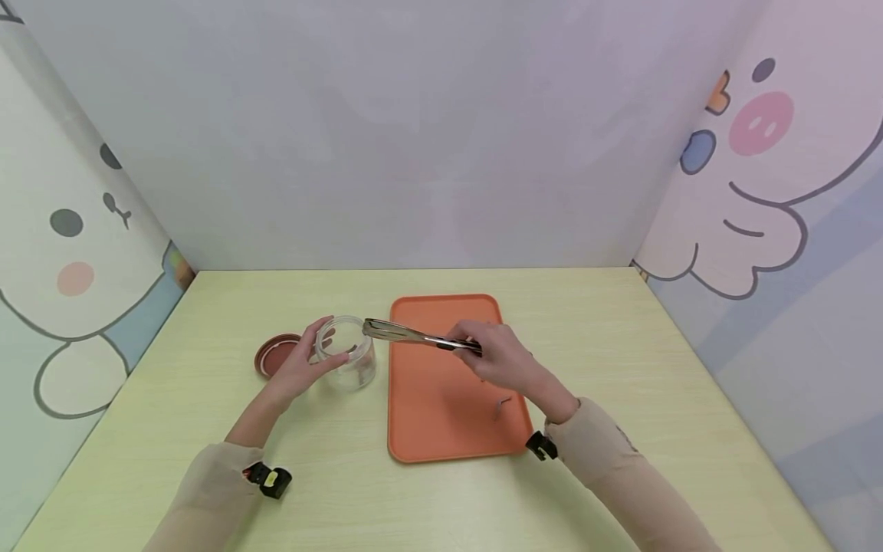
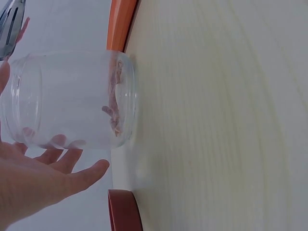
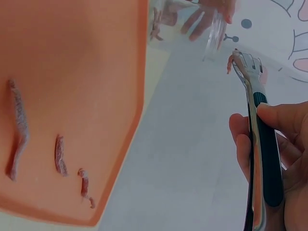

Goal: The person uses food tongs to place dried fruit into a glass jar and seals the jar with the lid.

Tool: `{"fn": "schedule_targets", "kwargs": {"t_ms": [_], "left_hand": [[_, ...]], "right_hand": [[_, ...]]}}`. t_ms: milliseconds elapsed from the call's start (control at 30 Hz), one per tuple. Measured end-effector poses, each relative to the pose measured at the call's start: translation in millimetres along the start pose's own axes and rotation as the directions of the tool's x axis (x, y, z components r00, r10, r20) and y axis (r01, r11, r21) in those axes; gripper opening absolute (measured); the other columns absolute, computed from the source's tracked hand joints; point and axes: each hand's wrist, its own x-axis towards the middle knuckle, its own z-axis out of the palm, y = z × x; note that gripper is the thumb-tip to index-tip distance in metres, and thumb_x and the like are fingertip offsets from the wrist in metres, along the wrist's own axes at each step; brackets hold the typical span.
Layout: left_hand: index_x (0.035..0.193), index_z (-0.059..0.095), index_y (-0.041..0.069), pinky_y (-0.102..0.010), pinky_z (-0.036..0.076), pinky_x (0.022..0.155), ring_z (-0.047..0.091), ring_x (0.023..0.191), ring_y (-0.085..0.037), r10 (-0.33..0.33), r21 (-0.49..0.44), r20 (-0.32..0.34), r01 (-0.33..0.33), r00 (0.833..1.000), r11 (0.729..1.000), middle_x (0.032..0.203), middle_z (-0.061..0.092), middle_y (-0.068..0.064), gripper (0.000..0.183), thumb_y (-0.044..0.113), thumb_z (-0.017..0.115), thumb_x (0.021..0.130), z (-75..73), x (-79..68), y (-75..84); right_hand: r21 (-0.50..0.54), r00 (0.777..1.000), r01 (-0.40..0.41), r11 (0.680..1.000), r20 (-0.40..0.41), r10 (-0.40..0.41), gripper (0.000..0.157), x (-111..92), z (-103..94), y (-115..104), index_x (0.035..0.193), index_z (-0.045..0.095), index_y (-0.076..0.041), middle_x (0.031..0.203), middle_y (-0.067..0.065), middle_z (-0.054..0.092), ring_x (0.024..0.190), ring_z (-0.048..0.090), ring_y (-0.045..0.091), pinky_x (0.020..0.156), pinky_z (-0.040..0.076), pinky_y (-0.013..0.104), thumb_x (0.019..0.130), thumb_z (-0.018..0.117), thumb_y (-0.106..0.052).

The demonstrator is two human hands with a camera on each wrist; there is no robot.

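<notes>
My left hand (image 1: 297, 372) holds a clear jar (image 1: 357, 376) near its rim, thumb on the near side and fingers behind. Reddish-brown dried strips (image 2: 113, 96) lie at the jar's bottom in the left wrist view. Metal tongs (image 1: 421, 337) with dark grips are held in my right hand (image 1: 503, 359), above an orange tray (image 1: 441, 437). The tongs' tips reach over the jar's rim. Between those tips a small reddish strip (image 3: 229, 64) pokes out in the right wrist view.
On the tray lie a long dried strip (image 3: 19, 130) and two shorter pieces, one a short strip (image 3: 60, 155) and one near the corner. A reddish-brown round lid (image 1: 274, 357) rests on the table left of the jar. Printed walls enclose the table's back and sides.
</notes>
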Motion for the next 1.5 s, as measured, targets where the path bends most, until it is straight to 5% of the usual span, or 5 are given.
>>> {"fn": "schedule_targets", "kwargs": {"t_ms": [833, 1167, 1500], "left_hand": [[0.14, 0.01, 0.009, -0.056, 0.018, 0.096, 0.014, 0.127, -0.038, -0.035, -0.008, 0.009, 0.035, 0.999, 0.999, 0.14, 0.017, -0.022, 0.078, 0.023, 0.062, 0.084, -2.1, 2.1, -0.7], [0.141, 0.013, 0.014, -0.055, 0.019, 0.096, 0.016, 0.126, -0.038, -0.01, 0.021, -0.013, 0.01, 1.0, 1.0, 0.138, 0.023, -0.02, 0.078, 0.03, 0.063, 0.082, -0.5, 1.2, 0.7], [0.14, 0.012, 0.013, -0.054, 0.02, 0.096, 0.017, 0.126, -0.038, -0.001, 0.012, -0.009, 0.001, 1.0, 1.0, 0.138, 0.024, -0.022, 0.078, 0.028, 0.062, 0.083, -0.3, 0.9, -0.6]], "right_hand": [[-0.048, 0.999, 0.0, 0.999, 0.047, 0.002, 0.014, 41.5, 21.6, -17.9, 0.093, 0.059, -0.012, 0.084, -0.005, 0.062, 0.042, 0.032, 0.005, 0.04, 0.028, 0.02, 0.083, 0.058, -0.003], [-0.016, 0.997, -0.077, 0.997, 0.029, 0.077, 0.014, 31.7, 7.5, -11.9, 0.098, 0.058, -0.012, 0.083, -0.004, 0.06, 0.041, 0.03, 0.005, 0.04, 0.027, 0.021, 0.085, 0.057, -0.005], [-0.127, 0.986, -0.143, 0.982, -0.104, 0.13, 0.02, 4.6, -17.7, 8.2, 0.101, 0.057, -0.011, 0.079, -0.006, 0.058, 0.048, 0.041, 0.003, 0.044, 0.035, 0.024, 0.082, 0.063, -0.007]]}}
